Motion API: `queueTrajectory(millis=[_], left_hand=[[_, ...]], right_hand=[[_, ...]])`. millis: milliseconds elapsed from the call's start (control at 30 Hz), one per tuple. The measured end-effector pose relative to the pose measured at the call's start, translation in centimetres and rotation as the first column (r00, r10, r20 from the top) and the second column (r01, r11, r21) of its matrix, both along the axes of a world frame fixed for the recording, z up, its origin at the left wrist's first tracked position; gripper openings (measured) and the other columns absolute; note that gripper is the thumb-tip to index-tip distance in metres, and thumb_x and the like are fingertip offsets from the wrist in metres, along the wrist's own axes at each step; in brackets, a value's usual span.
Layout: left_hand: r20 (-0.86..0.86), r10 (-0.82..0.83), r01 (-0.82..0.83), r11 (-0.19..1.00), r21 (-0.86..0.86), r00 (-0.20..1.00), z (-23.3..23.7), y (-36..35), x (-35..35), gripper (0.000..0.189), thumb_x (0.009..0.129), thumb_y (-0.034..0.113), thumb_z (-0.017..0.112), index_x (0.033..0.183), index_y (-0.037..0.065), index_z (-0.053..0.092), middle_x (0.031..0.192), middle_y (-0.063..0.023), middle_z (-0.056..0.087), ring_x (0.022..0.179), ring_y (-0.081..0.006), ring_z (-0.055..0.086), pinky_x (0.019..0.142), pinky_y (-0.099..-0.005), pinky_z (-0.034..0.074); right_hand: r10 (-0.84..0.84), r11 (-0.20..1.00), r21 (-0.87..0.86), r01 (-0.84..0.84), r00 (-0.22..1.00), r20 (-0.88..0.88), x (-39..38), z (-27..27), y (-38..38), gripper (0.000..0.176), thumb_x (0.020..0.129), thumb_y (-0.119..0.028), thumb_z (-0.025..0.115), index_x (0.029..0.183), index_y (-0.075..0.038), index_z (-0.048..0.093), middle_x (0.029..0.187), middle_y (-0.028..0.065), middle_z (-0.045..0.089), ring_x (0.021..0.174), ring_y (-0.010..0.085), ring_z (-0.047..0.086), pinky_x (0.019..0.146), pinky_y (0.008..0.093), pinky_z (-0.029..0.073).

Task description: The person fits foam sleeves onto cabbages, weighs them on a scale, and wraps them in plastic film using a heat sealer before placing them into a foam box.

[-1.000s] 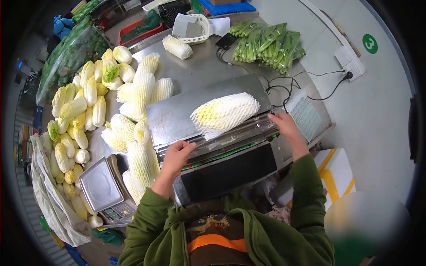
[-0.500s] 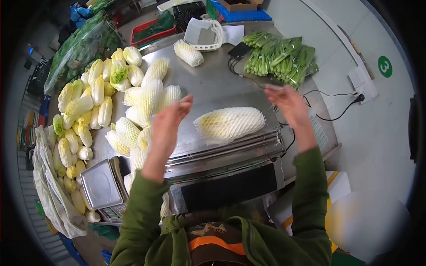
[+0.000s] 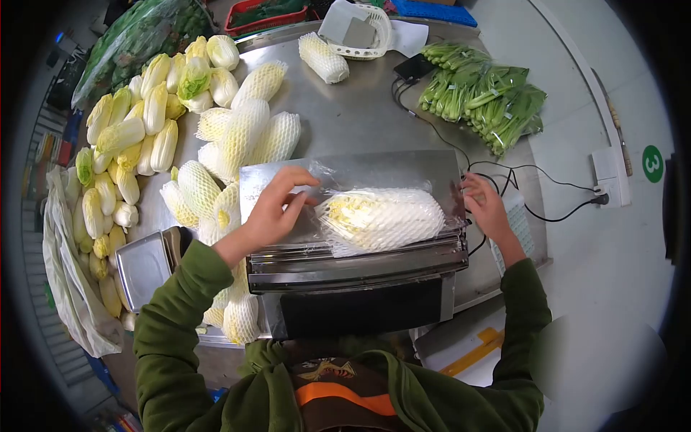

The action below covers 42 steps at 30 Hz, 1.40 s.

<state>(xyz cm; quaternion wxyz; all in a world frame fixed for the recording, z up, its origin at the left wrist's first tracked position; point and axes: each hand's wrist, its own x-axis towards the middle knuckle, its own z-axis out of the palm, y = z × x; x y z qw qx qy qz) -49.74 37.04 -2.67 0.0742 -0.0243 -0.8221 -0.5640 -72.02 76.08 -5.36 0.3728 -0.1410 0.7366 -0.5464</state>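
Observation:
A napa cabbage in a white foam net sleeve point(image 3: 385, 219) lies under clear, crinkled plastic film on the metal plate point(image 3: 389, 169) of a wrapping machine in front of me. My left hand point(image 3: 277, 205) hovers by the cabbage's left end, thumb and fingers apart, fingertips at the film's edge. At the plate's right edge is my right hand point(image 3: 486, 207), its fingers bent and spread. Several more netted cabbages point(image 3: 245, 137) are piled left of the plate, some beside my left forearm.
Bare napa cabbages point(image 3: 122, 133) crowd the table's left side beside a scale point(image 3: 146, 263). Bagged green vegetables point(image 3: 489, 93) lie at the back right, with black cables point(image 3: 568, 209) running to a wall socket. A white basket point(image 3: 378, 32) and another netted cabbage point(image 3: 324, 57) sit at the back.
Both hands have come down from above to either side of the netted cabbage. Clear film now shows over it. The plate's far edge now stands out, and the view has shifted.

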Motion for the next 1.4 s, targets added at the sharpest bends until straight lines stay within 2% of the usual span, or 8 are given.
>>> queueTrajectory(millis=[67, 333, 600, 800, 900, 1000, 1100, 1400], left_hand=[[-0.043, -0.187, 0.154, 0.902, -0.404, 0.981, 0.9, -0.6, -0.4, 0.044, 0.085, -0.011, 0.048, 0.126, 0.004, 0.052, 0.133, -0.0178, 0.048, 0.120, -0.0291, 0.053, 0.094, -0.0376, 0.050], [0.085, -0.268, 0.266, 0.768, -0.583, 0.960, -0.2, 1.8, -3.6, 0.088, 0.066, 0.002, 0.074, 0.145, 0.011, 0.036, 0.142, -0.0139, 0.045, 0.127, -0.0349, 0.046, 0.104, -0.0400, 0.042], [0.397, -0.228, 0.168, 0.969, 0.179, 0.889, 5.0, 6.5, 4.6, 0.061, 0.075, 0.013, 0.081, 0.129, 0.001, 0.055, 0.117, -0.0139, 0.067, 0.102, -0.0192, 0.065, 0.089, -0.0320, 0.052], [0.850, -0.455, -0.419, 0.739, 0.527, 0.266, -2.3, 9.7, 17.2, 0.046, 0.099, 0.038, 0.051, 0.121, -0.002, 0.056, 0.107, -0.0138, 0.065, 0.097, -0.0194, 0.064, 0.085, -0.0336, 0.055], [0.814, -0.332, -0.690, 0.432, 0.580, 0.477, -3.4, 11.2, 20.2, 0.037, 0.098, 0.033, 0.054, 0.113, -0.002, 0.054, 0.106, -0.0118, 0.061, 0.092, -0.0183, 0.064, 0.081, -0.0317, 0.056], [0.762, -0.050, -0.532, 0.686, 0.496, 0.646, -2.2, 13.5, 22.0, 0.026, 0.097, 0.024, 0.057, 0.106, 0.000, 0.052, 0.106, -0.0106, 0.057, 0.086, -0.0193, 0.064, 0.078, -0.0314, 0.056], [0.590, 0.233, -0.330, 0.942, 0.059, 0.773, -1.7, 14.2, 21.1, 0.016, 0.093, 0.013, 0.062, 0.093, -0.001, 0.055, 0.086, -0.0110, 0.059, 0.071, -0.0204, 0.061, 0.066, -0.0316, 0.050], [0.289, 0.640, -0.525, 0.758, -0.386, 0.711, -7.2, 14.1, 18.7, 0.022, 0.095, 0.015, 0.057, 0.078, 0.001, 0.053, 0.065, -0.0193, 0.056, 0.057, -0.0388, 0.056, 0.053, -0.0411, 0.042]], right_hand=[[0.315, 0.938, 0.345, 0.020, 0.361, -0.878, 1.5, 2.5, -0.9, 0.065, 0.078, 0.000, 0.066, 0.139, -0.007, 0.043, 0.132, 0.0110, 0.055, 0.118, 0.0295, 0.055, 0.099, 0.0376, 0.046], [0.334, 0.891, 0.171, -0.420, 0.350, -0.875, 2.2, -0.7, -5.4, 0.085, 0.060, -0.001, 0.076, 0.139, -0.008, 0.045, 0.136, 0.0111, 0.053, 0.120, 0.0320, 0.053, 0.101, 0.0382, 0.045], [0.205, 0.967, -0.139, -0.214, 0.976, -0.077, 13.7, 7.6, 2.1, 0.094, 0.065, -0.023, 0.090, 0.140, 0.000, 0.039, 0.128, 0.0128, 0.055, 0.118, 0.0211, 0.053, 0.101, 0.0343, 0.044], [-0.079, 0.992, 0.110, -0.064, 0.362, 0.929, 23.4, 1.2, 6.2, 0.060, 0.088, -0.023, 0.071, 0.135, 0.000, 0.041, 0.127, 0.0126, 0.055, 0.113, 0.0265, 0.058, 0.098, 0.0425, 0.048], [-0.194, 0.979, 0.153, 0.133, 0.388, 0.901, 26.0, -0.4, 7.4, 0.051, 0.095, -0.027, 0.060, 0.134, 0.000, 0.042, 0.123, 0.0146, 0.058, 0.108, 0.0298, 0.062, 0.091, 0.0432, 0.054], [-0.331, 0.888, 0.203, 0.412, 0.269, 0.904, 27.1, 2.3, 6.6, 0.046, 0.097, -0.029, 0.055, 0.129, 0.004, 0.046, 0.114, 0.0159, 0.062, 0.103, 0.0305, 0.064, 0.084, 0.0400, 0.057], [-0.398, 0.906, 0.281, 0.316, 0.862, 0.313, 29.8, 2.5, 5.7, 0.035, 0.096, -0.025, 0.057, 0.114, 0.005, 0.054, 0.095, 0.0132, 0.066, 0.082, 0.0247, 0.068, 0.068, 0.0365, 0.057], [-0.223, 0.824, 0.268, 0.499, 0.721, -0.656, 26.3, -4.0, 4.1, 0.026, 0.095, -0.022, 0.059, 0.078, -0.003, 0.051, 0.065, 0.0180, 0.054, 0.060, 0.0374, 0.055, 0.052, 0.0413, 0.042]])
